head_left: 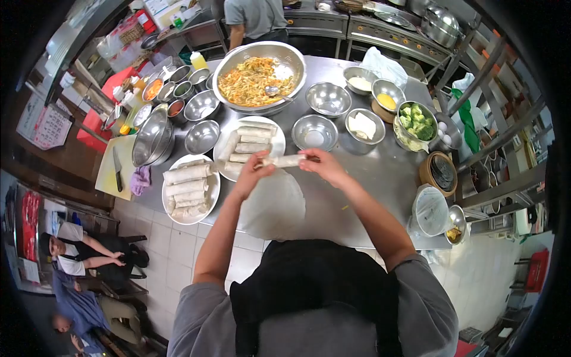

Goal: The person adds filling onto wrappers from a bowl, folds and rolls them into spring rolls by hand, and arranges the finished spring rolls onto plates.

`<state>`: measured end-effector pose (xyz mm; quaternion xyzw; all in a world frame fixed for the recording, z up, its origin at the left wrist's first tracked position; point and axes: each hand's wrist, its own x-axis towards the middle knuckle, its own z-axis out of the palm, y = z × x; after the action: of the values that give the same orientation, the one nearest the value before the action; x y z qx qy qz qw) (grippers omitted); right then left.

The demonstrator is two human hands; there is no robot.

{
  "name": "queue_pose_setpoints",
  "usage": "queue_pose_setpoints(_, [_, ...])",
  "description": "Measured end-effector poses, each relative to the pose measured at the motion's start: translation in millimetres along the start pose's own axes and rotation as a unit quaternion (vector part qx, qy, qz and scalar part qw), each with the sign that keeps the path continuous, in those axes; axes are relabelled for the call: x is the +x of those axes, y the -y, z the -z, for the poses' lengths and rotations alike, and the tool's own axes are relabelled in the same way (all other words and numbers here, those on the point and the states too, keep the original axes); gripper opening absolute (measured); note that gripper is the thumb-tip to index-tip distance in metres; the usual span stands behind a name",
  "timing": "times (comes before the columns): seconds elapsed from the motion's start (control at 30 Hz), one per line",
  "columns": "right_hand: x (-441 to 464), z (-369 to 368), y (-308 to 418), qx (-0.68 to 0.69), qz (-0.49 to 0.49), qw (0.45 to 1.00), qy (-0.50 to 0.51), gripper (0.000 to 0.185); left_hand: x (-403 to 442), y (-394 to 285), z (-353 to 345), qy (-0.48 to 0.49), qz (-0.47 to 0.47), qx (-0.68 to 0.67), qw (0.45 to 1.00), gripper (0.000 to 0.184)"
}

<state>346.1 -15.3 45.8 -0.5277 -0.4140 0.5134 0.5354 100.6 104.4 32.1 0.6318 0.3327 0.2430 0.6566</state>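
I'm watching a slim, whitish, rolled-up wrapper (286, 160) stretching nearly level between the left hand (257, 168) and right hand (321, 165), its middle showing between their fingers.

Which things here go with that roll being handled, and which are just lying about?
Likely go with it:
roll in left hand and right hand
pale round wrapper
left plate and right plate of rolls
big bowl of shredded mix

Apparently just lying about:
knife
purple cloth
broccoli
yellow bottle
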Motion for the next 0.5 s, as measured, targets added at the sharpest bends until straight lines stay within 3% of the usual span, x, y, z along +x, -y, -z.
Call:
queue_pose_setpoints(0.07, [30.2,-28.0,-7.3,0.005,0.014,1.000,-0.007,0.035,7.4,0.6,33.1,-0.044,-0.017,-0.015,0.999,0.055])
queue_pose_setpoints(0.2, [77.9,-71.4,-25.5,-0.044,0.051,0.993,-0.092,0.039,30.9,-12.6,78.7,-0.087,-0.035,0.094,0.991,0.052])
queue_pose_setpoints(0.33, [115.7,-93.3,-51.0,-0.087,0.064,0.978,-0.181,0.043,71.9,1.1,113.2,-0.078,-0.095,0.201,0.972,0.050])
queue_pose_setpoints(0.5, [131.4,-108.0,-62.8,-0.122,0.068,0.960,-0.242,0.045,93.2,9.8,126.6,-0.076,-0.091,0.307,0.944,0.045])
